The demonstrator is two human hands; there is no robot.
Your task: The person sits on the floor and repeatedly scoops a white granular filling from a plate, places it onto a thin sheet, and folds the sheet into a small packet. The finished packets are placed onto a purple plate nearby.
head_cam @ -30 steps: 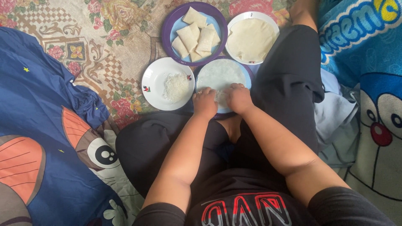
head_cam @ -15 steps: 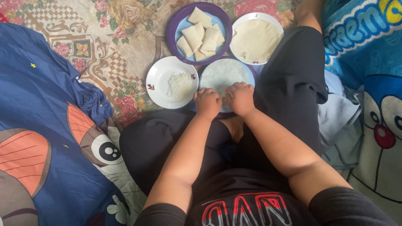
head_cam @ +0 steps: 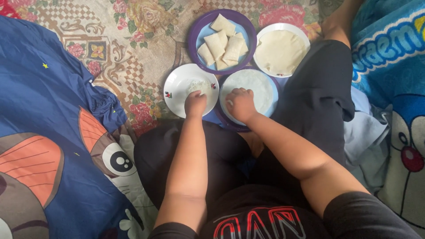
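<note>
On the floral patterned rug (head_cam: 133, 57), four dishes sit clustered just beyond the seated person's crossed legs, close enough that both arms reach them without leaning. Left hand (head_cam: 195, 102) rests on the small white round plate (head_cam: 175, 90), fingers curled down into the pale white filling (head_cam: 198, 85) heaped there, pinching at it; whether any is actually gripped I cannot tell. Right hand (head_cam: 241, 104) lies loosely curled, knuckles up, on the thin round white wrapper sheet (head_cam: 256, 84) spread over the blue plate with a purple rim (head_cam: 274, 95), pressing it flat rather than gripping it. Toward the rug's far edge, a purple-rimmed blue plate (head_cam: 195, 37) holds folded pale parcels (head_cam: 223, 42), and beside it a white plate (head_cam: 305, 40) carries a stack of cream round wrappers (head_cam: 279, 51). Blue cartoon-print blankets (head_cam: 48, 132) border the rug.
</note>
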